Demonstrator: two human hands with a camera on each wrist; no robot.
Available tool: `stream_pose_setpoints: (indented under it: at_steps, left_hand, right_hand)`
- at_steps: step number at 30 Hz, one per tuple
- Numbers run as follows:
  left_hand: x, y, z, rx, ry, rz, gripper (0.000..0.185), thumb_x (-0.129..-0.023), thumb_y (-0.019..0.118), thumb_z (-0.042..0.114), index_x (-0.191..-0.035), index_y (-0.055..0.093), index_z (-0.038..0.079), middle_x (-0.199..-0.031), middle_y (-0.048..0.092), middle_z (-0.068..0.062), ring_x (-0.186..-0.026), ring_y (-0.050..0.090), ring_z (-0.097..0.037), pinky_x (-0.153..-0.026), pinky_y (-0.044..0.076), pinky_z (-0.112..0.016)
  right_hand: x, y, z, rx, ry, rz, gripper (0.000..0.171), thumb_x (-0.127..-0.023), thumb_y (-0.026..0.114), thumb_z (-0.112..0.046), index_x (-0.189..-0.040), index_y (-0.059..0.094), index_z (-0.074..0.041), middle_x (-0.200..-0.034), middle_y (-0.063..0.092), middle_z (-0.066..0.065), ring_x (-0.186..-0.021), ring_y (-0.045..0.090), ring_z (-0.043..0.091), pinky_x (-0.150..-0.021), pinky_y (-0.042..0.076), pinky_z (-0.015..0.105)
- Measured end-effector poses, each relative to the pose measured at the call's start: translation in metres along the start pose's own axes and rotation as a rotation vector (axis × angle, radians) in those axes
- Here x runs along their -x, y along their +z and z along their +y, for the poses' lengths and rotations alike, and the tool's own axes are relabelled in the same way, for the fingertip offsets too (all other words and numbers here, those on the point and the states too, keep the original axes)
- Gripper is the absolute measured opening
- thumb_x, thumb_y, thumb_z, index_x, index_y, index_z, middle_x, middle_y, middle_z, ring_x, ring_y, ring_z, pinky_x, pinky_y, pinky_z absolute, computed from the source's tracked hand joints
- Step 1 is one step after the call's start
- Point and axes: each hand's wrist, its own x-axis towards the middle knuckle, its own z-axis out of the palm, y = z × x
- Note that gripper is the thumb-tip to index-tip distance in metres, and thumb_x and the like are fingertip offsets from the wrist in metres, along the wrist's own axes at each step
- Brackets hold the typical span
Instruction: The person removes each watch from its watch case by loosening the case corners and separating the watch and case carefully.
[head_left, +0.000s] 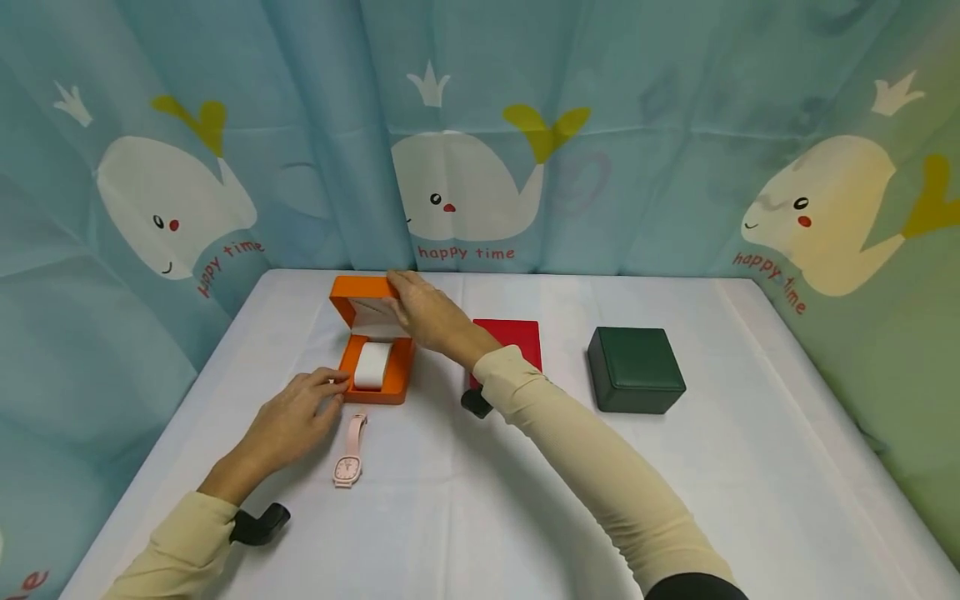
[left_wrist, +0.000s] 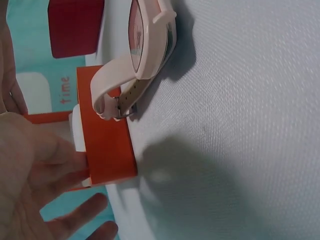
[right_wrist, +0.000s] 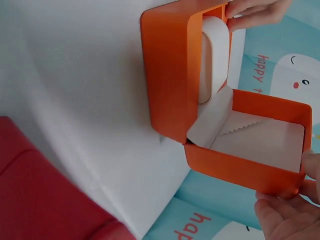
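Observation:
An orange watch box [head_left: 384,397] stands with its lid raised, and a white watch cushion [head_left: 372,367] sits inside it. My right hand [head_left: 430,314] grips the free edge of the lid [right_wrist: 245,169], thumb and fingers on either side. At the box's left side, my left hand [head_left: 294,423] touches the base with its fingertips; other fingers are spread apart in the left wrist view. In front of the box lies a pink wristwatch [head_left: 348,470], its strap buckled in a loop and pointing toward the box. Neither hand touches the watch.
A red box [head_left: 517,333] lies partly behind my right forearm. Farther right stands a closed dark green box [head_left: 636,370]. A white cloth [head_left: 757,467] covers the table, and a blue curtain [head_left: 637,208] with whale prints hangs behind it.

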Motion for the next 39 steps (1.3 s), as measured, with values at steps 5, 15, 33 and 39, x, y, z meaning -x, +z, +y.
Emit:
stream_pose_setpoints:
  at_steps: [5,15,33,39]
  left_hand:
    - [-0.002,0.000,-0.001,0.034,-0.037,0.019,0.029,-0.100,0.059,0.010,-0.119,0.071,-0.007,-0.139,0.054,-0.021,-0.125,0.049,-0.042,-0.092,0.048,-0.066]
    - [-0.012,0.007,-0.008,0.167,-0.035,0.079,0.018,-0.091,0.073,0.001,-0.104,0.074,-0.011,-0.131,0.057,-0.029,-0.097,0.069,-0.043,-0.083,0.056,-0.054]
    - [-0.017,0.008,-0.006,0.295,-0.176,0.160,0.068,-0.083,0.079,-0.007,-0.138,0.039,-0.011,-0.122,0.063,-0.034,-0.103,0.067,-0.047,-0.085,0.055,-0.055]
    - [-0.016,0.007,-0.006,0.322,-0.188,0.149,0.072,-0.084,0.078,-0.006,-0.141,0.035,-0.011,-0.122,0.063,-0.034,-0.105,0.067,-0.046,-0.087,0.054,-0.055]
  right_hand:
    - [0.001,0.000,0.001,0.005,-0.033,0.008,0.053,-0.108,0.052,-0.022,-0.154,0.037,0.000,-0.152,0.044,0.012,-0.131,0.050,0.023,-0.111,0.036,0.027]
    - [0.002,0.001,-0.001,-0.046,-0.028,-0.012,0.050,-0.107,0.054,-0.020,-0.151,0.041,-0.001,-0.148,0.047,0.012,-0.124,0.053,0.022,-0.106,0.042,0.025]
    - [0.007,-0.003,-0.003,-0.093,-0.058,-0.041,0.051,-0.103,0.061,-0.019,-0.148,0.046,0.000,-0.147,0.051,0.012,-0.123,0.054,0.020,-0.104,0.044,0.026]
    - [0.010,-0.001,0.001,-0.046,-0.107,-0.021,0.055,-0.103,0.060,-0.020,-0.151,0.043,0.002,-0.144,0.053,0.013,-0.122,0.055,0.021,-0.103,0.044,0.025]
